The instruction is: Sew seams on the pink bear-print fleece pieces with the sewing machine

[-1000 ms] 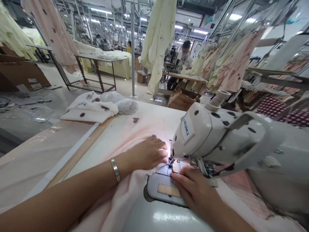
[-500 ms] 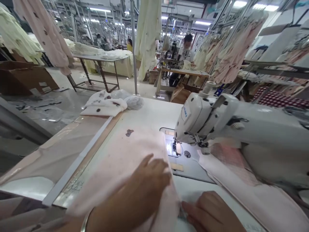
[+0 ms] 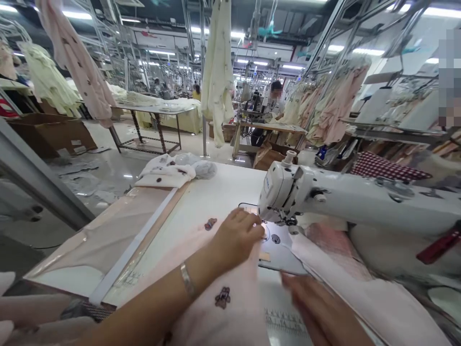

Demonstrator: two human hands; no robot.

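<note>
Pale pink fabric [image 3: 201, 293] with small bear patches lies over the white sewing table. My left hand [image 3: 241, 238] is at its right edge, close beside the needle area of the white sewing machine [image 3: 284, 190]. Its fingers are bent and closed on the fabric; the fingertips partly hide the presser foot. My right hand [image 3: 320, 302] is low on the right, somewhat blurred, its fingers stretched out. It is apart from the fabric, above the table near the front edge of the metal needle plate [image 3: 288, 259], and nothing shows in it.
More pink cloth [image 3: 345, 274] lies right of the needle plate, under the machine arm. A folded white garment [image 3: 165, 173] sits at the table's far left. A ruler marking [image 3: 284, 321] runs along the front. A person [image 3: 275, 103] sits at another machine behind.
My left hand has moved forward along the fabric to the presser foot. My right hand has come away from the fabric edge to the right. The view has tilted up.
</note>
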